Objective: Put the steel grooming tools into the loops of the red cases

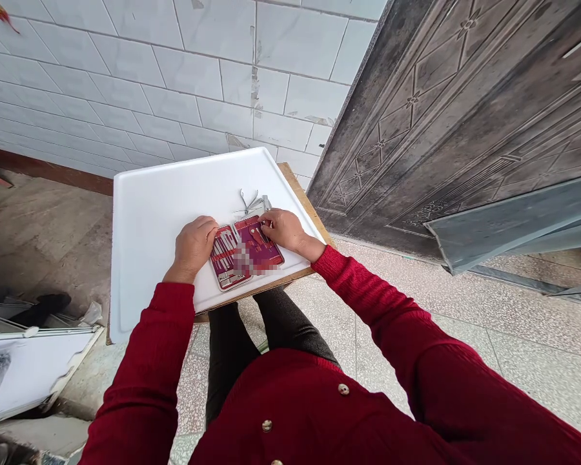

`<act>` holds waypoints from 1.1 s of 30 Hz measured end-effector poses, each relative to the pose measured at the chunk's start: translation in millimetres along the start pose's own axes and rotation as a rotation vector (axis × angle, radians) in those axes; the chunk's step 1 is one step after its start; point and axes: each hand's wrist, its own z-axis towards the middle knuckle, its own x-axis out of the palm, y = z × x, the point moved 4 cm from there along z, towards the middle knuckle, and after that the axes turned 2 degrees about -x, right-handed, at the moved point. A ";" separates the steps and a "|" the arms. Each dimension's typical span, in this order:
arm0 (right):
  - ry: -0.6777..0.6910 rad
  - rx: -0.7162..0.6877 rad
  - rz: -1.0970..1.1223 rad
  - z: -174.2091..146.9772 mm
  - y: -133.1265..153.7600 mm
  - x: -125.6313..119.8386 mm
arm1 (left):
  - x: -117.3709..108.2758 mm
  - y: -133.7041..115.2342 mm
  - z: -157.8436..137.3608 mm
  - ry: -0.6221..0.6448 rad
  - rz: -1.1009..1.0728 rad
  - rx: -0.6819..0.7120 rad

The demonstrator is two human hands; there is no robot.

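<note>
Two halves of a manicure case (pixel 273 254) lie spread flat on the white desk (pixel 169 194), just inside its near edge; a tug toward the body could slide the case over that edge. Slim metal tools (pixel 226 247) fill its left half, and if their straps are loose, tilting that side could let some slip out. The left hand (pixel 192 248) bends its fingers together at the left border; whether it grips the case or only rests there, I cannot tell. Over the right half, the right hand (pixel 283 228) brings thumb and fingertips close, but what they pinch, if anything, is hidden; a small piece held so lightly might drop. Just beyond the case lie loose metal implements (pixel 252 203), one with splayed handles, which a careless knuckle could snag. Under the desktop, a wooden board (pixel 296 188) sticks out at the right; leaning there might shift the top.
</note>
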 end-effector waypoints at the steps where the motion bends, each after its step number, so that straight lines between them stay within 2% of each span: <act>1: 0.002 -0.001 -0.004 0.0 0.8 0.0 | 0.3 0.2 -0.1 -0.002 0.004 0.000; 10: 0.075 -0.020 -0.135 15.7 16.3 2.0 | 2.1 0.9 -1.2 -0.020 0.049 0.002; 21: 0.119 0.040 -0.144 32.3 23.1 -1.4 | 2.5 1.8 -1.2 -0.012 0.055 0.003; 33: 0.127 0.042 -0.241 11.7 28.8 -1.2 | 3.8 3.0 -1.9 -0.021 0.049 0.003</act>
